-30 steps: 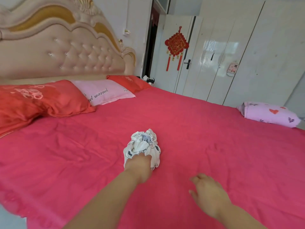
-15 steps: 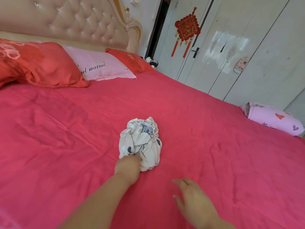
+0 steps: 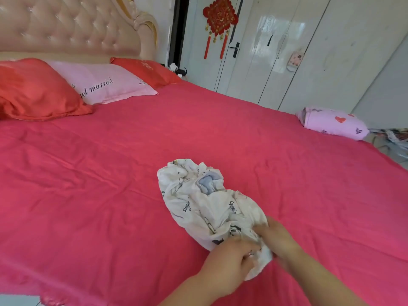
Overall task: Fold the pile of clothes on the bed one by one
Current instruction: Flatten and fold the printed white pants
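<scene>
A crumpled white garment (image 3: 205,202) with dark cartoon prints and lettering lies bunched on the pink-red bed sheet (image 3: 99,195), stretched from the bed's middle toward me. My left hand (image 3: 227,259) grips its near end from the left, fingers curled into the cloth. My right hand (image 3: 276,237) grips the same end from the right. The two hands nearly touch, with the cloth bunched between them. A pale blue patch shows inside the folds at the far end.
Two red pillows (image 3: 37,91) and a pink lettered pillow (image 3: 106,85) lie by the padded headboard (image 3: 66,25). A lilac heart-print pillow (image 3: 331,122) sits at the bed's far right edge. White wardrobe doors (image 3: 309,51) stand beyond the bed.
The garment has been dragged toward me and stretched out. My right hand, free over the sheet before, now holds the cloth beside my left hand. The camera has tilted down.
</scene>
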`<action>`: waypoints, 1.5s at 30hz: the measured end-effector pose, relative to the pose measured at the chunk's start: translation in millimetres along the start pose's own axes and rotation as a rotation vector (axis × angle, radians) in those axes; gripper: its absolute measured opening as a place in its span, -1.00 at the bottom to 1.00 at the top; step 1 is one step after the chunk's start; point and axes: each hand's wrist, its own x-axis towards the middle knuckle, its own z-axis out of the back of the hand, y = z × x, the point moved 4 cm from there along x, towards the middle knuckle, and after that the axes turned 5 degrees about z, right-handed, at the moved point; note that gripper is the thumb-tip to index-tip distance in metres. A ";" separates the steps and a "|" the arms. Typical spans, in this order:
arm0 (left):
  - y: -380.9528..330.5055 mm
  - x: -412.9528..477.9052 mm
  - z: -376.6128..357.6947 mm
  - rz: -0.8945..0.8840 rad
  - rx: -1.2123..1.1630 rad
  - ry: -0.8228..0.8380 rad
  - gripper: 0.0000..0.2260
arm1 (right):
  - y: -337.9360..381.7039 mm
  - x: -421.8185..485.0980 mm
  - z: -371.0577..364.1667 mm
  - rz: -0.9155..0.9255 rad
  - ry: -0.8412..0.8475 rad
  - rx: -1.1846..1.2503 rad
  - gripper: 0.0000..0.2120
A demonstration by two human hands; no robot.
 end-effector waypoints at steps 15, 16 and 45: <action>-28.0 18.8 -35.4 0.536 -0.198 -0.001 -0.61 | -74.1 -107.3 212.4 -0.020 -0.221 -0.097 -0.74; -31.3 16.0 -47.3 0.579 -0.284 0.054 -0.75 | -87.0 -107.6 215.3 -0.057 -0.239 -0.114 -0.73; -199.0 54.8 55.0 0.191 -0.840 -0.192 -0.86 | 45.5 -131.3 257.1 0.561 -0.623 -0.469 -0.90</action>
